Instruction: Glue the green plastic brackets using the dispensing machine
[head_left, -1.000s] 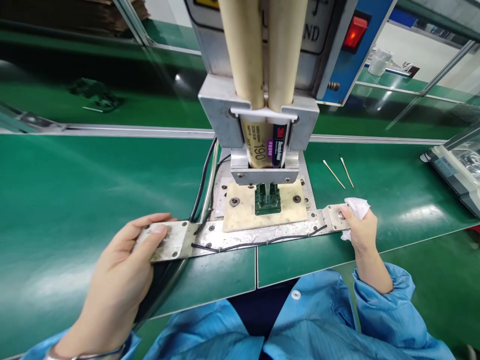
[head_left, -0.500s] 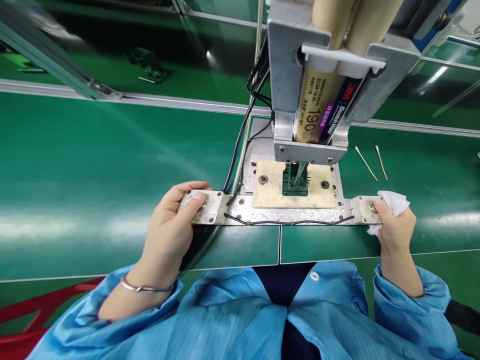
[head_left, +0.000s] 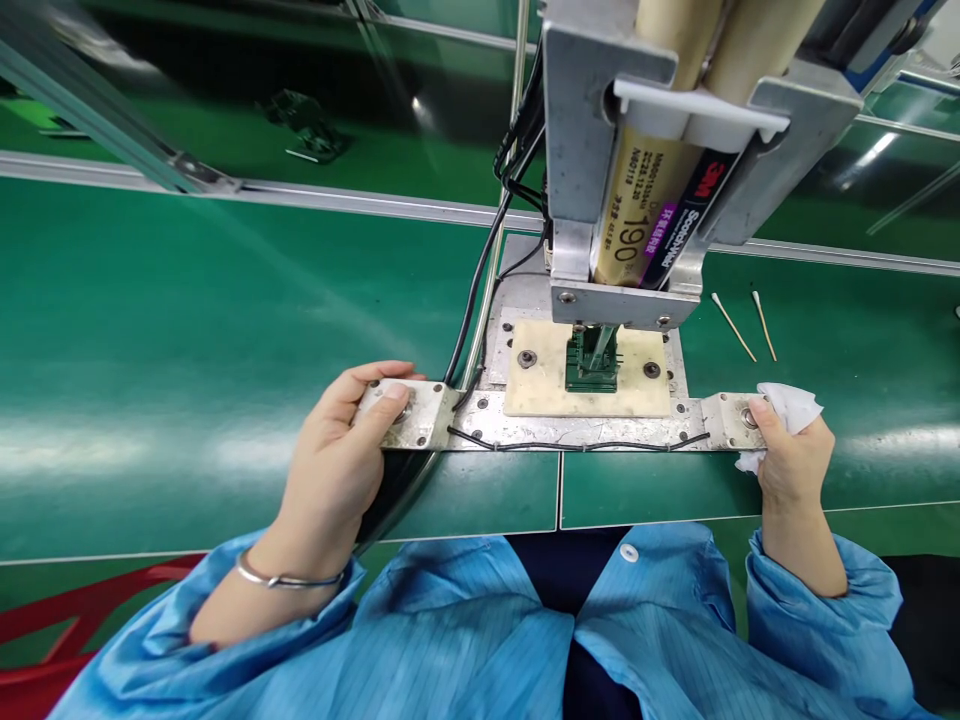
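Observation:
A metal base plate [head_left: 577, 432] lies across the green bench with a button at each end. My left hand [head_left: 341, 460] grips its left end, thumb pressed on the left button [head_left: 401, 410]. My right hand [head_left: 787, 460] is closed round a white wipe [head_left: 795, 405], with its thumb on the right button [head_left: 746, 416]. Above the plate, a metal dispenser head [head_left: 622, 180] holds a twin adhesive cartridge [head_left: 652, 220] marked 190. Its nozzle reaches down into a small green part [head_left: 592, 368] seated on a cream fixture block [head_left: 585, 390].
Two cotton swabs [head_left: 742, 325] lie on the green mat to the right of the machine. Black cables [head_left: 480, 290] run from the dispenser down past the plate's left end. A conveyor rail [head_left: 300, 200] crosses behind, with a dark part [head_left: 307, 125] on the belt beyond.
The view shifted left and nearer, so the dispenser now stands to the right. Both hands stay on the plate's ends; over the last half second almost nothing moved.

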